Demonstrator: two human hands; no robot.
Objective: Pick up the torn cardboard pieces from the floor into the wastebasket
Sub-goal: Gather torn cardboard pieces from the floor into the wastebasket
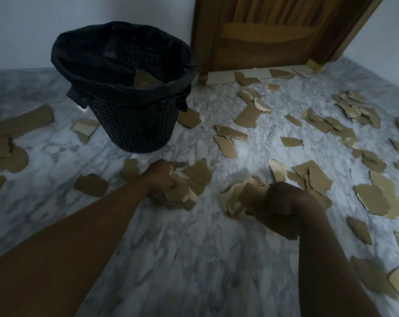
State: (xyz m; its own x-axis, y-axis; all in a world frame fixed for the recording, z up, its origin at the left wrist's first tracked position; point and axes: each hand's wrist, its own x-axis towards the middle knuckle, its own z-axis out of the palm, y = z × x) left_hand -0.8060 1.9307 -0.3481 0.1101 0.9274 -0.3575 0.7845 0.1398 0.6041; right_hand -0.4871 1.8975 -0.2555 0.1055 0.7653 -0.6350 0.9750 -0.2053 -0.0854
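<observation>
Torn brown cardboard pieces lie scattered over the marble floor. A black mesh wastebasket with a dark liner stands upright at the upper left of centre, with a few pieces inside. My left hand is closed on a bunch of cardboard pieces low over the floor, just in front of the basket. My right hand is closed on another bunch of pieces, to the right of the left hand.
A wooden door stands behind the basket to the right, with pieces along its threshold. White walls close off the back. Denser piles of cardboard lie at the right and the far left.
</observation>
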